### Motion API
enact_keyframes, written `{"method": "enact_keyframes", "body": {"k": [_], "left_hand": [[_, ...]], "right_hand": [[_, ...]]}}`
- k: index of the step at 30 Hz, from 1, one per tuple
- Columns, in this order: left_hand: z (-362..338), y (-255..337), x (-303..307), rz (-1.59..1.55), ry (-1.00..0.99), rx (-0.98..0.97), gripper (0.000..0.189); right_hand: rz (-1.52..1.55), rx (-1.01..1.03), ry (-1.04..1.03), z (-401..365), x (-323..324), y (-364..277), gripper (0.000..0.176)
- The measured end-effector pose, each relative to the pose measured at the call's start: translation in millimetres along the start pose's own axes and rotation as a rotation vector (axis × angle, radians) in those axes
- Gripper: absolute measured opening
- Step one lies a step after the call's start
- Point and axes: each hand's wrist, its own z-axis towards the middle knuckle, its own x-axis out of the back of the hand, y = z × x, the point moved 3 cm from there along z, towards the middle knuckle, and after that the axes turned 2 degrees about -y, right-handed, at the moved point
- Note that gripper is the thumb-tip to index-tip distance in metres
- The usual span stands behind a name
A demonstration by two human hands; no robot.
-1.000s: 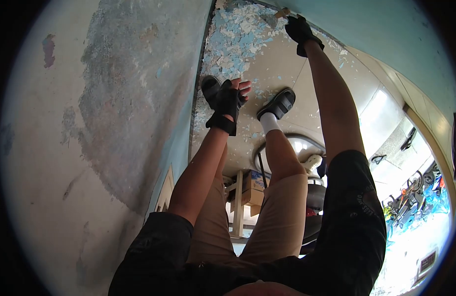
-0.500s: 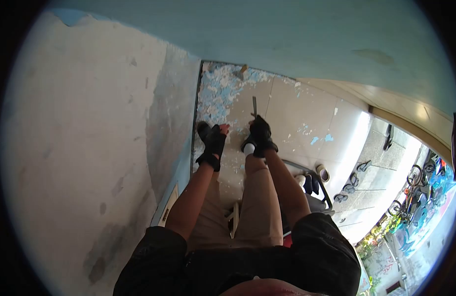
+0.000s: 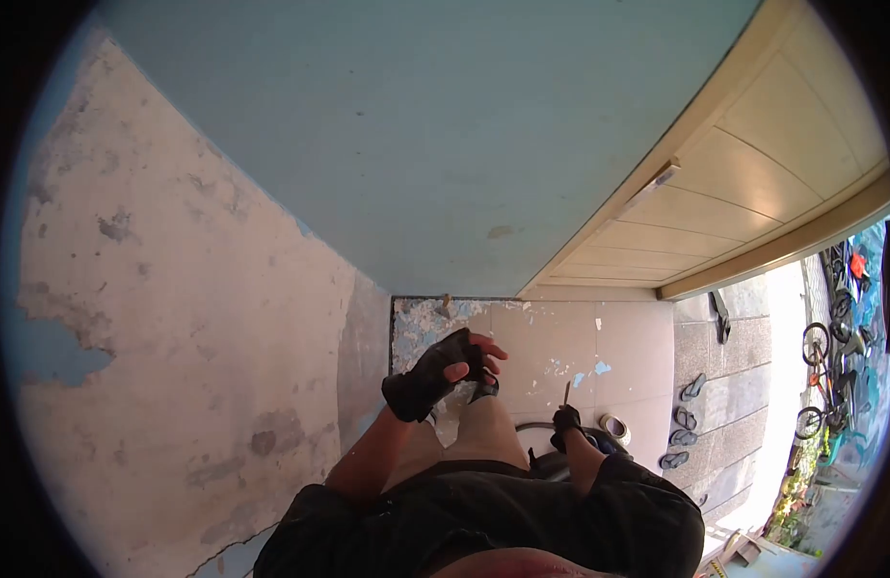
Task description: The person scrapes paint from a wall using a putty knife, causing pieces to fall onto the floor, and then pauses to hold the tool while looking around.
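Observation:
My left hand (image 3: 443,374), in a black fingerless glove, is raised in front of my legs. Its thumb and fingers are apart, slightly curled, with nothing in them. Lower and to the right, my right hand (image 3: 566,422), gloved the same way, is closed around a scraper (image 3: 566,393) whose narrow blade points away from me. The handle is hidden in the glove. On the left, the wall (image 3: 204,289) is stripped to pale plaster with grey patches, and some blue paint (image 3: 59,347) remains on it.
Blue and white paint chips (image 3: 421,323) litter the floor corner, where a wooden-handled tool (image 3: 447,302) lies. Ahead stands a blue wall (image 3: 416,173) beside a cream panelled door (image 3: 695,193). A roll of tape (image 3: 614,429), a chair (image 3: 546,453), slippers (image 3: 685,419) and bicycles (image 3: 813,380) are at right.
My view has tilted up from the floor toward the walls. My left hand has risen and opened out. The right hand, still holding the scraper, has moved right and back toward my body.

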Motion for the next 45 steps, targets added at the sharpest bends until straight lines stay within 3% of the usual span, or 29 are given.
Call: {"method": "enact_keyframes", "body": {"k": [2,3,4,6,8,10,11,14,16,21,22,23,24,26,31,38,43,45], "left_hand": [[10.9,53.1,-69.0,0.165,-0.289,-0.184,0.064],[11.9,76.6,-105.2,0.197,-0.388,-0.266,0.066],[12.2,98.1,-140.4,0.226,-0.488,-0.348,0.068],[10.3,127.4,-199.0,0.244,-0.712,-0.466,0.075],[7.5,139.6,-254.5,0.123,-0.944,-0.499,0.082],[1.2,137.2,-289.7,0.081,-1.027,-0.51,0.08],[-1.6,132.3,-304.2,0.068,-1.071,-0.508,0.08],[-8.6,126.0,-315.0,-0.083,-0.99,-0.622,0.053],[-0.4,143.3,-303.5,0.098,-1.264,-0.377,0.052],[16.9,154.9,-294.4,0.035,-1.66,-0.344,0.054],[14.6,160.6,-293.0,0.026,-1.677,-0.35,0.054],[13.7,166.4,-290.7,0.017,-1.69,-0.358,0.055],[12.1,172.7,-288.3,0.016,-1.703,-0.37,0.055],[11.8,186.0,-285.6,-0.002,-1.748,-0.37,0.056],[10.6,211.4,-265.7,-0.063,-1.83,-0.366,0.058],[14.8,243.4,-234.0,-0.082,-1.869,-0.454,0.062],[18.9,250.7,-210.0,0.022,-1.808,-0.643,0.065],[22.7,240.9,-195.4,0.215,-1.712,-0.876,0.066]], "right_hand": [[-0.097,-0.041,-0.007,-59.4,44.8,-12.5,0.034],[-0.377,0.009,-0.032,-87.2,65.0,-30.8,0.034],[-0.372,0.013,-0.024,-90.4,64.9,-33.4,0.034],[-0.056,-0.26,0.385,-91.9,74.3,-35.7,0.029],[0.11,-0.402,0.592,-99.3,95.1,-23.2,0.028],[0.291,-0.027,-0.058,-93.1,99.4,-45.2,0.032],[0.321,-0.02,-0.04,-91.8,104.0,-58.7,0.032],[0.459,-0.03,-0.057,-99.9,98.5,-86.7,0.029],[0.461,0.0,-0.091,-100.6,99.5,-100.5,0.034],[0.414,0.072,-0.022,-101.1,97.6,-106.4,0.039],[0.364,0.058,-0.02,-107.2,90.7,-94.5,0.04],[0.654,-0.093,-0.038,-115.9,92.3,-86.3,0.042],[0.682,-0.108,-0.02,-128.4,88.6,-82.5,0.042],[0.215,0.004,0.155,-124.3,86.2,-65.3,0.042],[0.356,-0.119,0.22,-158.6,67.9,-45.8,0.042],[0.313,-0.141,0.272,-187.7,24.4,-71.7,0.042],[0.202,-0.068,0.267,-182.2,-10.2,-120.7,0.042],[0.208,-0.052,0.234,-185.5,-11.5,-145.1,0.042]]}}
